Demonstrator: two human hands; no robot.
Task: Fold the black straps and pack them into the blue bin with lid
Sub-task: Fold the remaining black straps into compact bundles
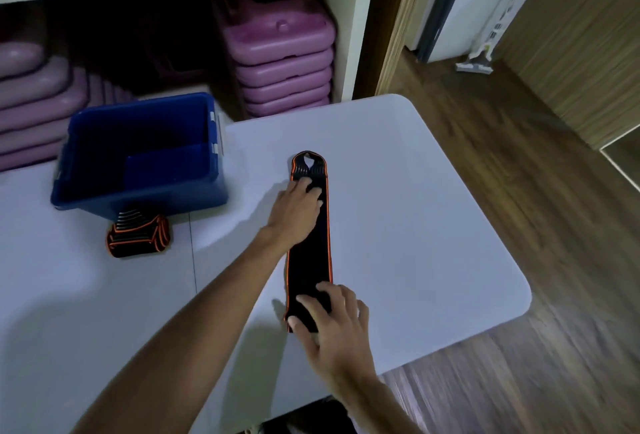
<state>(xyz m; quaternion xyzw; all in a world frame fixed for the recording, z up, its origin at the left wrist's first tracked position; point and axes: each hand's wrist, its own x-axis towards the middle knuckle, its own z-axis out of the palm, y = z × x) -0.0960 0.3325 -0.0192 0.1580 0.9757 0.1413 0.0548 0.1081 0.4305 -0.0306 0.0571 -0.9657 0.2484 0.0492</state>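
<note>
Head view: unlabelled black strap [309, 253]

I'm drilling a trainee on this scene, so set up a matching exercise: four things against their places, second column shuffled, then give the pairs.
Things:
1. flat strap
2. folded strap
3. blue bin
4. purple steps

Places:
A. on the shelf behind the table
B. on the table, beside the bin's near side
C. stretched out under both hands, left hand and right hand
D. open on the table's left part, no lid in view

Pairs: 1-C, 2-B, 3-D, 4-A
</note>
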